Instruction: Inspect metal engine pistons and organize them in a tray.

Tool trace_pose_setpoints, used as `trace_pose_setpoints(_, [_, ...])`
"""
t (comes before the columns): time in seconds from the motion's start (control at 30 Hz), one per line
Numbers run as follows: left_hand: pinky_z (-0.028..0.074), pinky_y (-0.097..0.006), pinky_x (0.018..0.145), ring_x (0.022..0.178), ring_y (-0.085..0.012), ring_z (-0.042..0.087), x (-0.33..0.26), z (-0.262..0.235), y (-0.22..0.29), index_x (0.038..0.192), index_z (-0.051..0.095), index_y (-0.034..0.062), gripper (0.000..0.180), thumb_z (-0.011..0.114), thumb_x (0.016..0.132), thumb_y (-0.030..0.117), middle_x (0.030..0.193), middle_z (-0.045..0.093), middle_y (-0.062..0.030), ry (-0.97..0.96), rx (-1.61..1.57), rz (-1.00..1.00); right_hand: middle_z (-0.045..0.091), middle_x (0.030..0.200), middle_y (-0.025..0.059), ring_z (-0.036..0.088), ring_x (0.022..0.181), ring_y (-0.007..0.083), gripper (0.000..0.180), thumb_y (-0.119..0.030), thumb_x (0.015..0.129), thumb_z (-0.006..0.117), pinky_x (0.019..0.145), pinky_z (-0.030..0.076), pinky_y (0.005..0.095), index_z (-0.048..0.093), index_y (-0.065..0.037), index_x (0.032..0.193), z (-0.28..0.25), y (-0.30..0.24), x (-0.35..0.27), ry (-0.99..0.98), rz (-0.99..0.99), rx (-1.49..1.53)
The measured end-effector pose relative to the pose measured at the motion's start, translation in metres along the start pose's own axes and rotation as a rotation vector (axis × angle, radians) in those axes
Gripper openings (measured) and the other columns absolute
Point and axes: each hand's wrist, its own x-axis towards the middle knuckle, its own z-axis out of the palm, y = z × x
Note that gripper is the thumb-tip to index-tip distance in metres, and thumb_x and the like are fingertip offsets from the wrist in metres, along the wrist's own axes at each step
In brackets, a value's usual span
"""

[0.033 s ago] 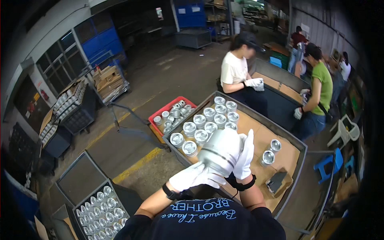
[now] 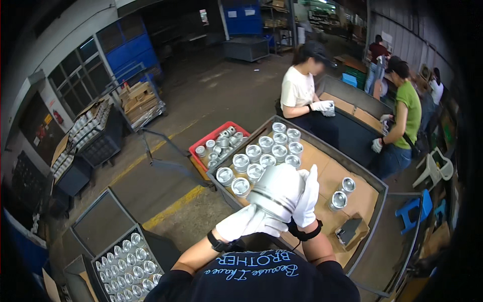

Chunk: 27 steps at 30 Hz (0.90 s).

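Both of my hands wear white gloves and hold a silver metal piston (image 2: pixel 276 189) up close, above the near part of a cardboard-lined bin. My left hand (image 2: pixel 249 222) wraps round its lower left side, fingers reaching beneath the grooved rim. Against the right side of the piston, my right hand (image 2: pixel 308 197) presses with the fingers pointing up. Behind it, several pistons (image 2: pixel 253 152) stand in rows at the bin's left. Two more pistons (image 2: pixel 339 200) stand at the right, near a small open carton (image 2: pixel 350 232) with a dark item inside.
A grey metal bin edge (image 2: pixel 373 214) surrounds the cardboard. Beyond its left side sits a red crate (image 2: pixel 195 147) of loose metal parts. Lower left, another bin (image 2: pixel 163 246) holds rows of pistons. Two gloved co-workers (image 2: pixel 298 90) stand at a farther bin; a blue stool (image 2: pixel 413 211) is at right.
The whole view has shifted very slightly. My hands stay on the piston, with hardly any visible movement.
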Motion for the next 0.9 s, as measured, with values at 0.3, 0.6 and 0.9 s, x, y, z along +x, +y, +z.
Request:
trace_pose_setpoints(0.3, [0.052,-0.060,0.086,0.113,-0.0537,0.052,-0.012,-0.005,0.013,0.147,0.026,0.0054,0.071,0.038,0.096,0.054,0.139,0.041,-0.0283,-0.162,-0.207,0.176,0.067,0.095,0.0175,0.064,0.089,0.0261,0.037,-0.019,0.100,0.035,0.081,0.049,0.0354,0.061,0.008,0.101,0.050,-0.004,-0.001,-0.545,-0.326,-0.453])
trace_pose_setpoints(0.6, [0.056,-0.060,0.075,0.100,-0.0530,0.058,-0.013,-0.015,0.012,0.145,0.029,0.0061,0.081,0.048,0.088,0.062,0.131,0.049,-0.0245,-0.162,-0.320,0.223,0.065,0.106,0.0195,0.063,0.096,0.0275,0.034,-0.014,0.098,0.045,0.086,0.048,0.0347,0.055,0.007,0.122,0.068,-0.017,-0.002,-0.612,-0.421,-0.694])
trace_pose_setpoints(0.9, [0.044,-0.070,0.090,0.128,-0.0557,0.034,-0.026,0.015,0.016,0.150,0.015,0.0138,0.127,0.077,0.055,0.070,0.147,0.029,-0.0251,-0.156,-0.178,0.321,0.065,0.100,0.0170,0.062,0.091,0.0261,0.024,-0.012,0.097,0.046,0.084,0.047,0.0339,0.061,0.003,0.108,0.070,-0.037,-0.014,-0.601,-0.228,-0.659])
